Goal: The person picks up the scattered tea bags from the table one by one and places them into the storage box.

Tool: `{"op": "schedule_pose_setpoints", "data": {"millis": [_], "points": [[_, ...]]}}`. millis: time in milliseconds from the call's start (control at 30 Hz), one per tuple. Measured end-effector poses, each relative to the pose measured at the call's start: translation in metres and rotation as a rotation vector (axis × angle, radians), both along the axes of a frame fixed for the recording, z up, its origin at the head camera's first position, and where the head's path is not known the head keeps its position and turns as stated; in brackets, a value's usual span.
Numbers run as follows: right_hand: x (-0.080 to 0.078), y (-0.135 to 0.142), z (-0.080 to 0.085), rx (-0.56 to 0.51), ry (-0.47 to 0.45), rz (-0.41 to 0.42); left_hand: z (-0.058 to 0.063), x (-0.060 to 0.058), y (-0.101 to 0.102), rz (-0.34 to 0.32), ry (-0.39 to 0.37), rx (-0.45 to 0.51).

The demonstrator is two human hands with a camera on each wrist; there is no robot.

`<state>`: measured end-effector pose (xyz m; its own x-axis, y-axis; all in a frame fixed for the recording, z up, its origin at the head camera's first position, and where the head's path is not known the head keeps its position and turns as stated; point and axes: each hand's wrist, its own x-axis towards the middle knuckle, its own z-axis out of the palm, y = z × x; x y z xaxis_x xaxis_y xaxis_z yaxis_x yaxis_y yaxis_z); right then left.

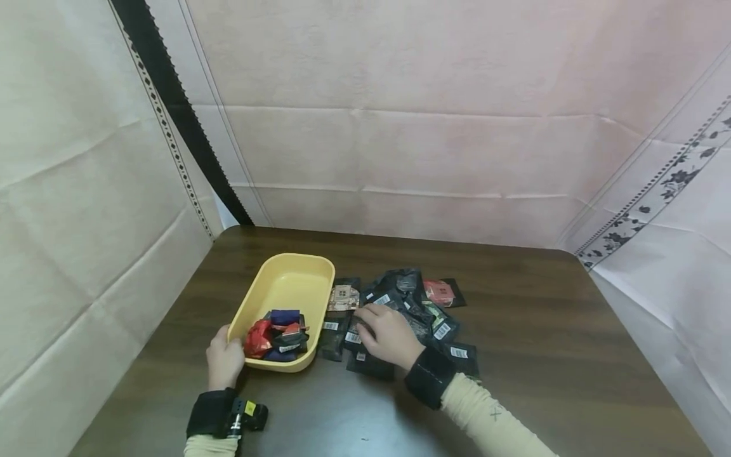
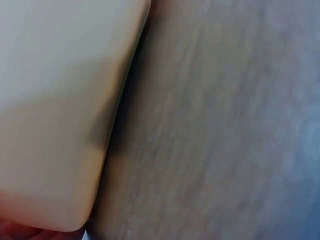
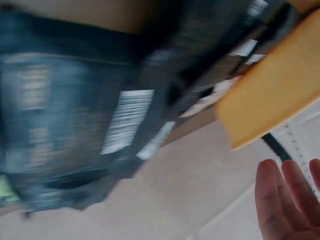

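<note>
My left hand [image 1: 224,360] grips the near left rim of a yellow plastic basin [image 1: 291,282]. In the left wrist view the basin wall [image 2: 45,150] fills the left side, with a bit of my fingers [image 2: 30,233] at its lower corner. Inside its near end lie a red packet [image 1: 259,339], dark blue packets [image 1: 284,317] and black ones. My right hand [image 1: 390,336] is over a pile of black packets [image 1: 402,282] with white barcode labels, right of the basin. In the right wrist view its fingers [image 3: 270,197] are extended, with nothing visible between them; a black packet [image 3: 75,120] is blurred nearby.
The brown wooden table [image 1: 548,355] runs beneath everything. At the pile's far right lies a red-and-black packet [image 1: 440,292], and a packet with a light label [image 1: 344,297] lies beside the basin. Pale cloth [image 1: 400,158] hangs behind the table and at both sides.
</note>
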<state>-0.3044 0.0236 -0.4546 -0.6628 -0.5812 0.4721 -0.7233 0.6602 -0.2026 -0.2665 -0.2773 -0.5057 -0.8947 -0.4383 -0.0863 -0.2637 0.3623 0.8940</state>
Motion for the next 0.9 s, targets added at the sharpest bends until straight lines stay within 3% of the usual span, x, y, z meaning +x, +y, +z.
{"op": "schedule_pose_setpoints", "data": {"millis": [333,600,900], "points": [[0.011,0.054,-0.018,0.012,-0.020,-0.082,-0.002,0.002,-0.002,-0.019,-0.035,0.014],[0.020,0.099,-0.026,0.036,-0.049,-0.184,-0.004,0.001,-0.004,-0.011,-0.009,0.009],[0.036,0.153,-0.030,0.172,-0.150,-0.304,-0.004,0.000,-0.003,-0.010,0.001,0.012]]}}
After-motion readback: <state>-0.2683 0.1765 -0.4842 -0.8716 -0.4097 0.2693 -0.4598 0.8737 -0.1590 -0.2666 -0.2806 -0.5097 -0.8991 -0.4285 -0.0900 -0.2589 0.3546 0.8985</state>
